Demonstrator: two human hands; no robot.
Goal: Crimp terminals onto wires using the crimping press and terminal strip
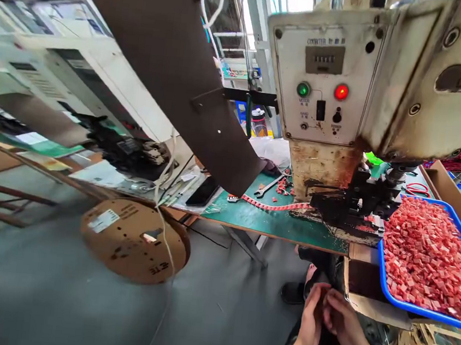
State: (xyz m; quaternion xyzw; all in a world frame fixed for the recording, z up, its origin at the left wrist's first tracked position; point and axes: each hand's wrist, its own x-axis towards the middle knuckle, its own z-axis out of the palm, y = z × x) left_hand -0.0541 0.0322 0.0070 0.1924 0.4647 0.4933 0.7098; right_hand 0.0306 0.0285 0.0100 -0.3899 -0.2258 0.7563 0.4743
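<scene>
Grey floor (208,307) spreads below a green-topped bench (250,218) in a crowded workshop. Over the person's lap, the left grip (312,319) and the right grip (341,318) are brought together, fingers bent and meeting near the tips; whether anything sits between them, I cannot tell. Just to their right is an open cardboard box (383,310), and beside it a blue tray (425,312) heaped with small red pieces (431,254). A dark shoe (292,293) shows to the left of the hands. Farther off, on the bench, a stained machine (321,168) has a panel with a green light (303,89) and a glowing red light (341,92); a red-and-white strip (276,206) reaches its black lower part from the left. Behind the strip lie a wrench (268,188) and loose red bits (284,187). A phone (204,191) lies farther left, a wide brown sheet (165,50) slants down above it, and a large cardboard reel (131,255) stands near the bench edge
</scene>
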